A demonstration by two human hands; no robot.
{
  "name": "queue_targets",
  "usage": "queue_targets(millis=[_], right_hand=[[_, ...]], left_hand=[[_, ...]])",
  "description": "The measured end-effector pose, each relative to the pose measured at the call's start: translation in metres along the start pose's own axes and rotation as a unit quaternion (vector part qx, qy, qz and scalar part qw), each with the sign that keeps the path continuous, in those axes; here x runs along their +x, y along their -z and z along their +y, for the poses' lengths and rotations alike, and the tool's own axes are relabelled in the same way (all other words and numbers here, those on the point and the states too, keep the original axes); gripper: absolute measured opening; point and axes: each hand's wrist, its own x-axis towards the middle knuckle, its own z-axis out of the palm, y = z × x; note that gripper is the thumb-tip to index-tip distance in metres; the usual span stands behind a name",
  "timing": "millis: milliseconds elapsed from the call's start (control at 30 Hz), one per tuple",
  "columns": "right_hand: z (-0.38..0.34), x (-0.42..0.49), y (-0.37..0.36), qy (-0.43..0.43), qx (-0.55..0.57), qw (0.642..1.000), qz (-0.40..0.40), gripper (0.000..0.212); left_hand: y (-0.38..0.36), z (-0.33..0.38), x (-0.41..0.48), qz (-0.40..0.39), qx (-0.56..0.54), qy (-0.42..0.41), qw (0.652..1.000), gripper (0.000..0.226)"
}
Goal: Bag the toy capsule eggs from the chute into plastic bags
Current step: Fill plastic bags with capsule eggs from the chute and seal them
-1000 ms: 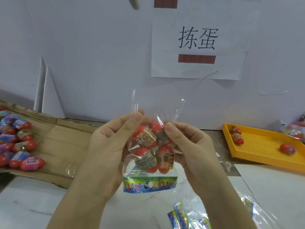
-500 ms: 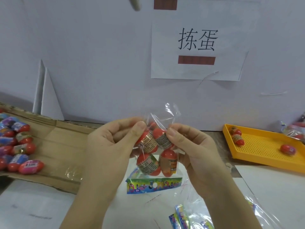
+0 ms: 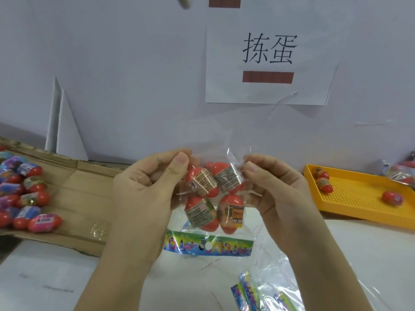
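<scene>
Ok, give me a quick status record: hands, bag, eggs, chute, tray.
bag: held up, printed strip lowest
left hand: pinches bag top
right hand: pinches bag top
eggs in bag: at least four
chute: cardboard, loose eggs at its left
yellow tray: three eggs on it
spare bags: on table, lower right

A paper sign (image 3: 224,93) hangs on the white wall (image 3: 112,63) — a yellow perforated tray (image 3: 354,191) lies at right.
</scene>
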Motion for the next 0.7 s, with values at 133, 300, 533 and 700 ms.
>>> queue_targets(millis=[133, 300, 533, 700], right_hand=[[-0.004, 0.000, 0.004, 0.036, 0.028, 0.999, -0.006, 0.019], [-0.007, -0.001, 0.006, 0.042, 0.009, 0.999, 0.002, 0.022], [-0.009, 0.000, 0.013, 0.061, 0.022, 0.997, -0.052, 0.020], [-0.014, -0.002, 0.018, 0.104, 0.012, 0.988, -0.116, 0.016]], left_hand=[[0.000, 0.004, 0.000, -0.056, -0.033, 0.008, 0.998, 0.016], [0.006, 0.006, 0.001, -0.106, -0.042, 0.043, 0.992, 0.019], [0.006, 0.002, 0.002, -0.093, -0.040, 0.010, 0.995, 0.022], [0.011, 0.003, 0.006, -0.155, -0.007, -0.037, 0.987, 0.016]])
